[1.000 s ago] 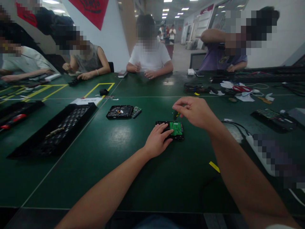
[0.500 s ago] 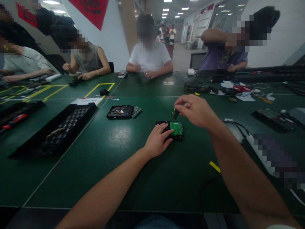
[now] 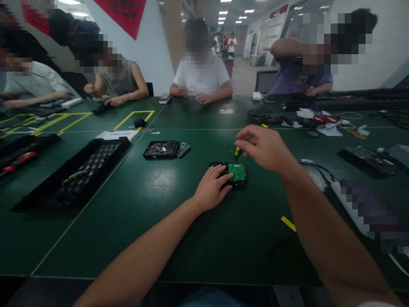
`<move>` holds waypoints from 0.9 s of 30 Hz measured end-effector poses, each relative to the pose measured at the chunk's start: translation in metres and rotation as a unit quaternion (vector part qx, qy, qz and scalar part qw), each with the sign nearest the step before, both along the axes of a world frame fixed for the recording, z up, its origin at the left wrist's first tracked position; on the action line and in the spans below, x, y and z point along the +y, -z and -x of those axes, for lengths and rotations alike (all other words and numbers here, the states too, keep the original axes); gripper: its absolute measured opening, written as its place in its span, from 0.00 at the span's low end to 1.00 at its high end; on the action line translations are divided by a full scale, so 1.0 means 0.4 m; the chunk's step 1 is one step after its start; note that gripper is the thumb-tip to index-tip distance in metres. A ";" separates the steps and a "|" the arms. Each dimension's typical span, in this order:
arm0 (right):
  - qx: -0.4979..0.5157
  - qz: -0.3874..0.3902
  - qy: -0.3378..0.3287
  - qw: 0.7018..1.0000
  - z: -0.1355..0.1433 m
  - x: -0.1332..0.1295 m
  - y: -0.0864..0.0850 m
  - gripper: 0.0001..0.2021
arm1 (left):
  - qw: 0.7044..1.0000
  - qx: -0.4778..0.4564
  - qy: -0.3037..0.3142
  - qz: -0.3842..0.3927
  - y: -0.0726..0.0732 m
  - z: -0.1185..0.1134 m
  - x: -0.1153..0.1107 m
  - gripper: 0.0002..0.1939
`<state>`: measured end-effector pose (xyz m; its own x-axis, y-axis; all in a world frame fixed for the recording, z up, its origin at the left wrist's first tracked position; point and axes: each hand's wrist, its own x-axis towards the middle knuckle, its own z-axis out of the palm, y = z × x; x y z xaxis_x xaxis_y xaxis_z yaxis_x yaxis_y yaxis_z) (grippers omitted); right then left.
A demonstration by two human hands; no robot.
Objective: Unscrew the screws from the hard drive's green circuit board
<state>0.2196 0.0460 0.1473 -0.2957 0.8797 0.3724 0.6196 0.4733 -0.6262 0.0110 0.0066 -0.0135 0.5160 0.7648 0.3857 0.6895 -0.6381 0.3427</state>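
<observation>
A hard drive (image 3: 240,181) with a green circuit board facing up lies on the green table in front of me. My left hand (image 3: 213,187) rests on its left part, fingers spread and lying flat across the casing and the board's edge. Above the drive's far edge, my right hand (image 3: 262,147) pinches a small yellow-and-black screwdriver (image 3: 237,154) between thumb and fingers. The screwdriver stands nearly upright, its lower end at the far edge of the drive. Whether its tip sits in a screw is too small to tell.
Further left lie another opened drive (image 3: 160,149) and a loose circuit board (image 3: 183,149). A long black tray (image 3: 96,170) stands beyond them. At right are a third drive (image 3: 367,160), a white power strip (image 3: 351,209) and a yellow strip (image 3: 288,223). Several people sit across the table.
The screwdriver has turned in my right fingers, with more yellow now showing on its handle. My left hand and the hard drive have stayed in place.
</observation>
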 end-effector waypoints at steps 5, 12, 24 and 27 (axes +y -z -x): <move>-0.019 -0.012 -0.007 1.000 0.003 -0.001 0.002 0.06 | 1.000 0.001 -0.001 0.000 -0.003 -0.001 -0.001 0.23; -0.046 -0.051 0.002 0.998 0.005 0.004 0.004 0.08 | 1.000 -0.001 -0.001 0.002 -0.001 -0.002 0.000 0.23; -0.022 0.002 -0.002 1.000 0.005 -0.001 0.005 0.08 | 1.000 0.007 -0.002 0.000 -0.002 -0.001 0.000 0.23; -0.043 -0.020 0.007 0.999 0.005 0.001 0.005 0.09 | 1.000 0.009 0.000 0.001 -0.002 -0.001 0.001 0.23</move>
